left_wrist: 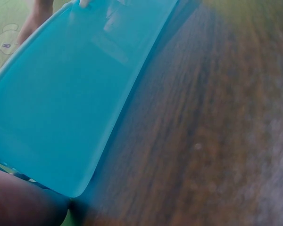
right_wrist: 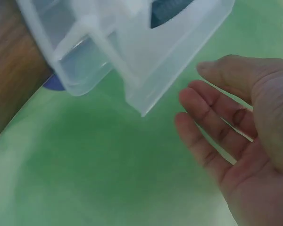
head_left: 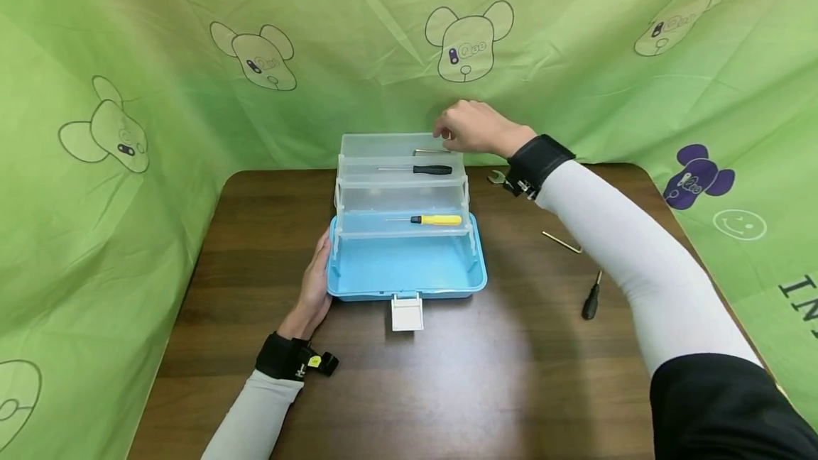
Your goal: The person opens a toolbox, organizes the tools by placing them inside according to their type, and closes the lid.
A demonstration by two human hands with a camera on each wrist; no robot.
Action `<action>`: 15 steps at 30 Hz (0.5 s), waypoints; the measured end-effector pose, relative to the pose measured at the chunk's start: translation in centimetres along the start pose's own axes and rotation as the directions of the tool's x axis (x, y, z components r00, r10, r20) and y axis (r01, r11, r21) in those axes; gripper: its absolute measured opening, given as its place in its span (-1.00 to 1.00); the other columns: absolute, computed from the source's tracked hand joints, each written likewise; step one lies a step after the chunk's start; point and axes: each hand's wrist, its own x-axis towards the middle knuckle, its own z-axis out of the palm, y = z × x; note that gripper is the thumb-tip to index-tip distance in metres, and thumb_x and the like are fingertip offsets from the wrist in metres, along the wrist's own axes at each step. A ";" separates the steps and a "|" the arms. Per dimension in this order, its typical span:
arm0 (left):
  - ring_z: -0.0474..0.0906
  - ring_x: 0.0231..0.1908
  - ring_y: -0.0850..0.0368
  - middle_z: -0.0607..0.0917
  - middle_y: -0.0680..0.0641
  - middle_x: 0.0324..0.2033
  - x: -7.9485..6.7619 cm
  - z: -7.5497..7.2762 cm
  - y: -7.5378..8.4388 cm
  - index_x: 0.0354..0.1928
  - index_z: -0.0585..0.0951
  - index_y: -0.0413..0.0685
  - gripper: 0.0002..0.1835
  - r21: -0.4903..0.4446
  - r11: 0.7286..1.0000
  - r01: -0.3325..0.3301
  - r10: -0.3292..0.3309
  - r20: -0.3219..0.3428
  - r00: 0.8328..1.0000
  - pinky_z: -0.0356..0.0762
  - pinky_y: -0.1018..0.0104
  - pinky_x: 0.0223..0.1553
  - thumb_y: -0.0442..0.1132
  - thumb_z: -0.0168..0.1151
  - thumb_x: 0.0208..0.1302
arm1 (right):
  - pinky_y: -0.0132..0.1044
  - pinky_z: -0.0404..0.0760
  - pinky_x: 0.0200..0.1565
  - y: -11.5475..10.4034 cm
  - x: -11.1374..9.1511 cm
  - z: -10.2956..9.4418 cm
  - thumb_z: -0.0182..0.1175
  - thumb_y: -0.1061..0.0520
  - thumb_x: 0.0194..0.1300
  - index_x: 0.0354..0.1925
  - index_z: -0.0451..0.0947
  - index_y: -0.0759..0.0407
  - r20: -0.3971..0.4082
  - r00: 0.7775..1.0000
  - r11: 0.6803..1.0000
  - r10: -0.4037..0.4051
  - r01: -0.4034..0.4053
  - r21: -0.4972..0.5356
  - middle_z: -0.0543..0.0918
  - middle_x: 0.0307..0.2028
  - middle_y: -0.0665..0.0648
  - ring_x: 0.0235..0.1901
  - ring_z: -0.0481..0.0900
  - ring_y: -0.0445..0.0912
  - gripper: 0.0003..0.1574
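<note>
- Broadly, table (head_left: 409, 396): beneath the toolbox; its smooth-looking top might let the box slide if pushed.
- Toolbox (head_left: 364, 294): blue, standing open, white latch (head_left: 407, 313) at its front. Downward pressure behind it could tip it backward, a likely result of the raised load.
- Clear trays (head_left: 401, 196): stepped up above the toolbox's rear. A knock might fold them and pinch fingers.
- Left hand (head_left: 314, 275): against the toolbox's left side, fingers laid fairly straight along the wall. If this support slackened, the box could shift.
- Right hand (head_left: 476, 126): above the toolbox, at the top tray's right end; fingers relaxed and apart, nothing between them. A careless sweep could jolt that tray.
- Screwdrivers: yellow (head_left: 439, 220) in the toolbox's lowest tray, black (head_left: 432, 170) in a higher one, a loose dark one (head_left: 591, 300) to its right. Round handles could roll if tilted.
- Wrench (head_left: 496, 177): right of the toolbox, partly hidden by the right wrist, which might knock it.
- Hex keys: one (head_left: 431, 152) in the toolbox's top tray, liable to slip out under jolting; another (head_left: 562, 242) to its right, easily brushed by the sleeve.
</note>
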 end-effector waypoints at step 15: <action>-0.24 0.66 0.15 -0.10 0.04 0.71 0.0 -0.1 0.1 0.74 -0.14 0.04 -0.37 0.002 1.000 0.004 -0.004 -0.003 1.000 -0.22 0.14 0.65 0.00 -0.44 0.79 | 0.04 0.70 -0.38 1.2 -6.9 0.5 0.28 0.28 0.40 -0.09 0.76 0.31 -0.168 0.985 0.997 -0.029 0.018 -0.070 0.77 -0.20 0.25 -0.39 0.70 0.08 -0.82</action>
